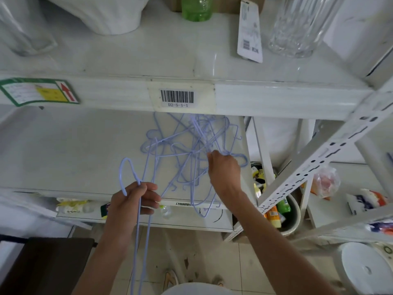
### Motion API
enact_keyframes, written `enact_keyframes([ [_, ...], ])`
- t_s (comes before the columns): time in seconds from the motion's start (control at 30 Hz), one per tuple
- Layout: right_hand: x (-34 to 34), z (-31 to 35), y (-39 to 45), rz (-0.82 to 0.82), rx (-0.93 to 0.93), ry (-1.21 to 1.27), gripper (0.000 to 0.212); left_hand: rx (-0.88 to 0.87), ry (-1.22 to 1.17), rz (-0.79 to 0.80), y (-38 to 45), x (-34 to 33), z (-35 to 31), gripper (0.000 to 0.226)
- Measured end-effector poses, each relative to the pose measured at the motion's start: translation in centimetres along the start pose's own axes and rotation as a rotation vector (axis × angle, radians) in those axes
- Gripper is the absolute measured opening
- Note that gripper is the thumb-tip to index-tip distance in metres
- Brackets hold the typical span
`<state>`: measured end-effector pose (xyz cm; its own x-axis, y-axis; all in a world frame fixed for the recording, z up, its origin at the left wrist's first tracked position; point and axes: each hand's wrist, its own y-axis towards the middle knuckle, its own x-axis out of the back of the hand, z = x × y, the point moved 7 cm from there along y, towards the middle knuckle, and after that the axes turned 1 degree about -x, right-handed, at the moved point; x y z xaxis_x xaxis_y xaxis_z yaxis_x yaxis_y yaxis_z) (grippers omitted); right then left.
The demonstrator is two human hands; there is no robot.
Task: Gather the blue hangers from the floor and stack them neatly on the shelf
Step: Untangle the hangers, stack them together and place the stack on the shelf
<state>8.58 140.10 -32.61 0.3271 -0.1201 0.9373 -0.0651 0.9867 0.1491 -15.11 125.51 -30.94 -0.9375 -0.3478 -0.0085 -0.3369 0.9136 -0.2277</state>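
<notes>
— Left hand (136, 201)?
— Curled round a hanger (127, 173) at its neck, hook up, over the shelf's (63, 150) front edge; wires trailing down past the wrist toward the floor (251, 258). Maybe 2 hangers in that grip, hard to tell.
— Right hand (223, 167)?
— Pinching wires in the tangled pile (187, 150), fingers bent, knuckles up.
— Pile where?
— Lying on the shelf, toward its right end, reaching from under the upper shelf's barcode label (177, 96) to the front edge, a few ends poking over it.
— Up top?
— Green bottle (196, 7), clear vase (297, 26), white tag (249, 33).
— Lower right?
— Bin (292, 211) of bottles beside the slotted upright (331, 150).
</notes>
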Motion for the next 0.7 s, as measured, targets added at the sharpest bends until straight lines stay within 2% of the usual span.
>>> enact_keyframes([
  [0.1,0.8,1.4,-3.9,-0.014,0.030,0.108,0.040,0.093,-0.106,0.008,0.8,0.4,0.5,0.033],
  [0.23,0.9,3.1,-9.6,-0.085,0.236,0.218,0.008,0.380,-0.270,0.080,1.4,0.5,1.3,0.036],
  [0.3,0.1,2.9,-11.5,-0.120,0.310,0.342,0.015,0.495,-0.324,0.146,1.6,0.5,0.9,0.040],
  [0.4,-1.4,2.6,-12.8,-0.120,0.373,0.410,0.035,0.521,-0.387,0.278,1.6,0.1,-0.4,0.043],
  [0.47,-1.9,2.9,-13.8,-0.154,0.463,0.398,0.034,0.519,-0.446,0.381,1.4,-0.2,-1.2,0.048],
  [0.57,-3.0,3.0,-14.6,-0.108,0.544,0.433,0.026,0.621,-0.570,0.474,0.8,-0.7,-1.5,0.061],
  [0.63,-4.1,3.1,-14.7,-0.071,0.569,0.406,0.022,0.649,-0.616,0.470,0.6,-0.9,-1.6,0.057],
  [0.7,-5.2,3.0,-14.2,-0.007,0.537,0.412,0.020,0.620,-0.549,0.438,0.7,-1.0,-1.4,0.046],
])
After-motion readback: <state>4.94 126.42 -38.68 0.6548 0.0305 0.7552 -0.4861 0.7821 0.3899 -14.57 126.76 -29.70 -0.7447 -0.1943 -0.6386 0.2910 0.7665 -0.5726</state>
